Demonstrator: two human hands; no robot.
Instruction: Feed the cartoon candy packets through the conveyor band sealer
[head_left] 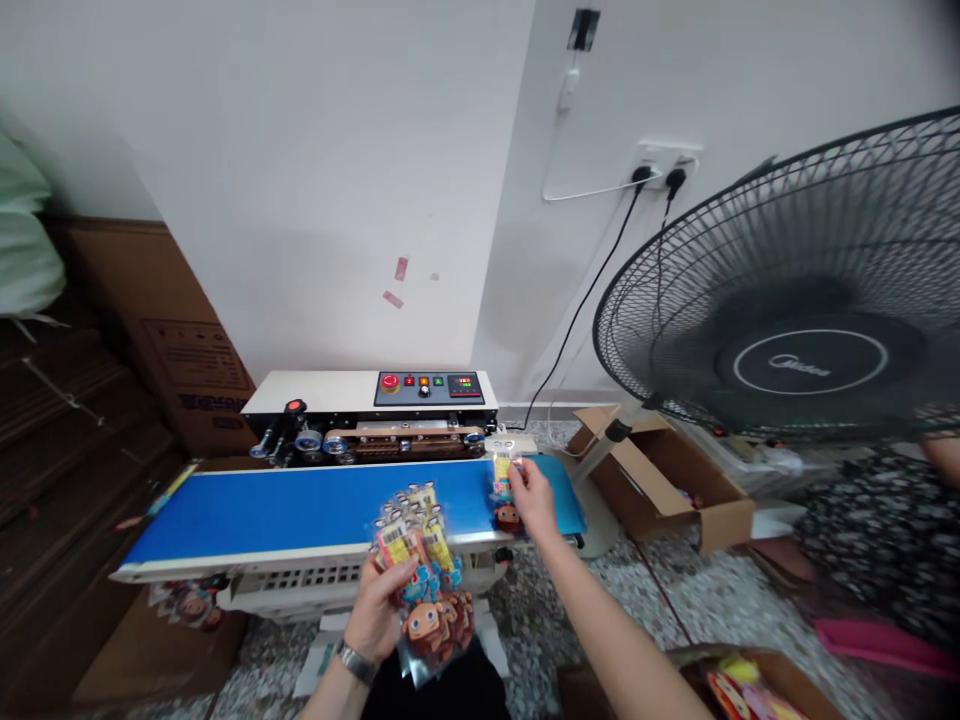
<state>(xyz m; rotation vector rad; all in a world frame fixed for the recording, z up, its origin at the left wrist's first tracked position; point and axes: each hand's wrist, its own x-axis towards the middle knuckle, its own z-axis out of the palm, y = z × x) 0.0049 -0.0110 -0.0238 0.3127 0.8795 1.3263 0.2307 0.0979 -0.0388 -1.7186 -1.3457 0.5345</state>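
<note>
My left hand (373, 607) is closed on a fanned stack of clear plastic packets (426, 570), each with a yellow label and a brown cartoon figure. The stack hangs in front of the near edge of a blue conveyor belt (285, 510). Between the fingers of my right hand (534, 497) is a single packet (504, 490) of the same kind, held over the right end of the belt. Behind the belt stands the white band sealing machine (322, 390), with a control panel (429, 388) showing lit digits.
A large black fan (795, 290) fills the right side. Open cardboard boxes (652, 470) stand on the speckled floor beneath it and at the lower right. More packets (191, 605) lie in a box below the belt's left end. Black plugs (658, 178) sit in the wall socket.
</note>
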